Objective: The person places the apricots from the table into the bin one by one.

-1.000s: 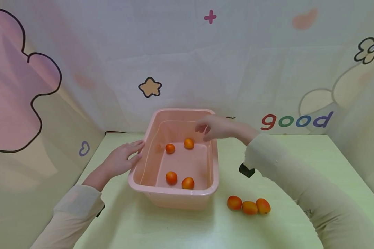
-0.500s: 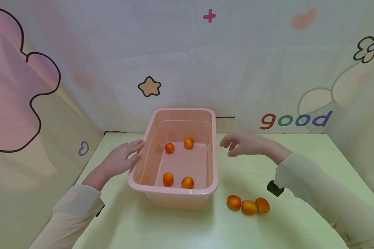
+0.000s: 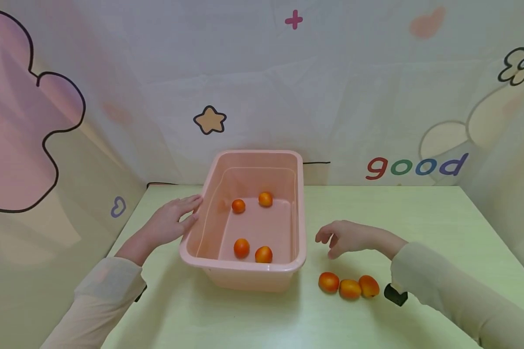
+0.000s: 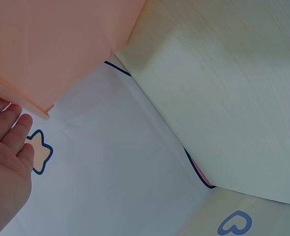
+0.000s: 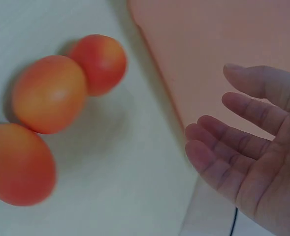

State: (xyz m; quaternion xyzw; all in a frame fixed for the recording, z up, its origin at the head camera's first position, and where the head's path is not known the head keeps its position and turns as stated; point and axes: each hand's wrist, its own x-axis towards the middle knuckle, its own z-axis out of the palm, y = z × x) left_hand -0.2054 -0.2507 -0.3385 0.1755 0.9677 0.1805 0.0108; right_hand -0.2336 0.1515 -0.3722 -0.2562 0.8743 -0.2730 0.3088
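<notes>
A pink plastic basin (image 3: 249,280) stands on the table with several small orange-red oval fruits inside, among them one fruit (image 3: 241,248) near its front. My left hand (image 3: 170,223) rests on the basin's left rim with its fingers stretched out; the left wrist view shows the fingertips (image 4: 22,120) at the rim's edge. My right hand (image 3: 347,237) hovers right of the basin, holding nothing, fingers loosely bent and apart. Just in front of it, three more such fruits lie in a touching row: a left one (image 3: 329,282), a middle one (image 3: 350,289) and a right one (image 3: 369,286).
The pale green table (image 3: 410,218) reaches back to a light cloth backdrop (image 3: 262,87) printed with a star, a flower and the word "good". Cloth also hangs along the left and right sides. The basin's far end stands close to the backdrop.
My right hand has moved from over the basin's right rim out to the right, then toward me, near the three fruits. My left hand stays on the rim. A front fruit in the basin rocked slightly.
</notes>
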